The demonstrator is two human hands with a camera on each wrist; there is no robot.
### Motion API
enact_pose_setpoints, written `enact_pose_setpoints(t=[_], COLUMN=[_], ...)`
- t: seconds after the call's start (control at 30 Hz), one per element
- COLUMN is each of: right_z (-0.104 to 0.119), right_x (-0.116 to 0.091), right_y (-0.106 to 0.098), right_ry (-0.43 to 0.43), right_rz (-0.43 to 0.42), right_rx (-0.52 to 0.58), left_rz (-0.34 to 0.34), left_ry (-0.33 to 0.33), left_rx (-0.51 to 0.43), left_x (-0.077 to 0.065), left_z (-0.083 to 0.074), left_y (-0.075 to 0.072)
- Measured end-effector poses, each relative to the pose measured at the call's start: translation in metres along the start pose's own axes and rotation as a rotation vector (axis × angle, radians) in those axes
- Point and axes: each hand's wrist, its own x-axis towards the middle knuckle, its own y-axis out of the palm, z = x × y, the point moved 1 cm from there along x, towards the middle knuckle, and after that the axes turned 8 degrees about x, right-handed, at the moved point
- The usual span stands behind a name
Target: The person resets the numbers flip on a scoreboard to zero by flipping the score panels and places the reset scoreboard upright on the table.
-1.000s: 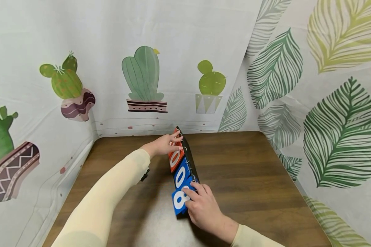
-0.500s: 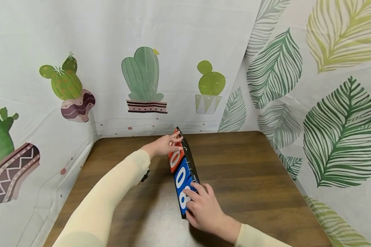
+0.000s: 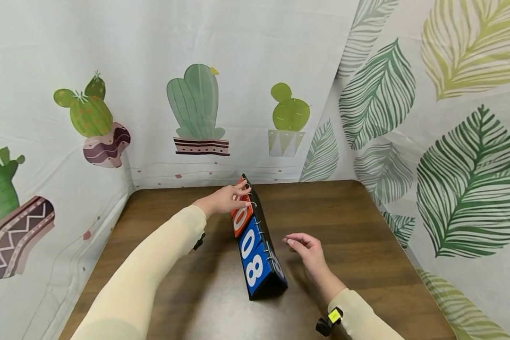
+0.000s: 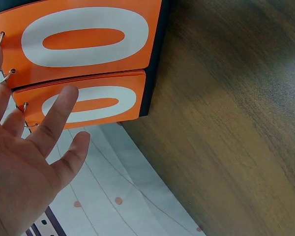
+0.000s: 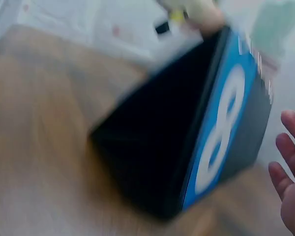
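Note:
A tent-shaped flip scoreboard (image 3: 264, 218) stands on the table, its cards hung from metal rings along the top ridge. Two orange cards with white zeros (image 4: 83, 37) are at its far end. Nearer come a blue 0 card (image 3: 249, 242) and a blue 8 card (image 3: 255, 272), both lying against the slope. My left hand (image 3: 223, 199) rests at the far ridge, fingers spread over the orange cards and rings. Apart from the board, on its right, my right hand (image 3: 311, 252) has loosely bent fingers and holds nothing. Another blue card with an 8 (image 5: 220, 132) hangs on the right-hand slope.
The brown wooden table (image 3: 344, 222) extends on both sides of the scoreboard. White cloth with printed cacti (image 3: 201, 104) hangs behind it, and leaf-printed cloth (image 3: 471, 184) covers the right side. A wrist camera (image 3: 329, 321) is strapped on the right sleeve.
The blue 8 card, lifted askew a second ago, has dropped flat against the slope. My right hand has let go and moved right, off the board. My left hand has stayed put.

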Motion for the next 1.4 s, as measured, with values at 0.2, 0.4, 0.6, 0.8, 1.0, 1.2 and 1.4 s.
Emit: enact_pose_setpoints(t=[0.2, 0.4, 0.6, 0.8, 1.0, 1.2, 1.4], right_z=[-0.041, -0.046, -0.045, -0.047, -0.048, -0.042, -0.044], right_x=[-0.004, 0.002, 0.007, 0.009, 0.011, 0.012, 0.014], right_y=[-0.019, -0.020, -0.014, -0.013, -0.012, -0.009, -0.013], right_ry=[0.198, 0.211, 0.229, 0.195, 0.189, 0.193, 0.163], right_rz=[0.069, 0.262, 0.385, 0.423, 0.464, 0.463, 0.406], right_rx=[-0.076, -0.200, -0.246, -0.258, -0.279, -0.312, -0.420], left_rz=[0.017, 0.009, 0.017, 0.009, 0.009, 0.005, 0.003], left_ry=[0.007, -0.002, 0.000, 0.001, 0.005, 0.005, 0.001], left_rx=[-0.005, -0.007, 0.006, 0.015, 0.018, 0.025, 0.010], left_x=[0.000, 0.000, 0.001, 0.001, 0.001, 0.002, 0.003], left_z=[0.001, 0.002, 0.001, 0.001, 0.001, 0.003, 0.003], left_y=[0.001, -0.001, -0.001, -0.001, 0.000, 0.001, 0.000])
